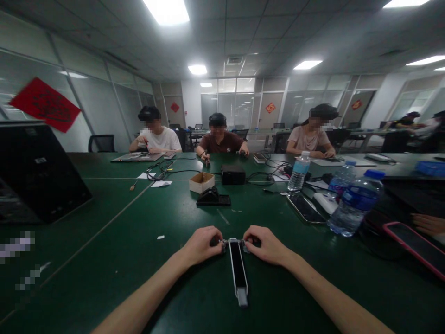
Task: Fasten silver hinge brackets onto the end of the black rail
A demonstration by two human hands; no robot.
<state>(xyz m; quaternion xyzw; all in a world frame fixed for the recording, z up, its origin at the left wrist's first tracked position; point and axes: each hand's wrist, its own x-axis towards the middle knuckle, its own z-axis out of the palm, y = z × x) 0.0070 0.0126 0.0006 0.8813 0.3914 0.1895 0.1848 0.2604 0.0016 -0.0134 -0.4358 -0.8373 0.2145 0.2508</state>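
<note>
- Two-sided grip: left hand (200, 246) and right hand (267, 246) closed on end of slim black-and-white device (238, 269)
- Opposed pinch, seemingly steadying it on green table (104, 241)

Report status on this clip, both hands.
Left hand, right hand both on top end of slim black-and-white device, on green table. Phone beyond right hand, apart.

Two bare arms, the left forearm (146, 292) and the right forearm (333, 292), long and slim, narrowing smoothly toward the wrists and running unbroken past the lower edge of the view, well behind the hands. Then the left hand (200, 246) and the right hand (266, 246) — rounded backs, soft knuckles, fingers partly hidden. Bare skin from knuckles to forearms — plain, unmarked, with nothing worn over it.
</note>
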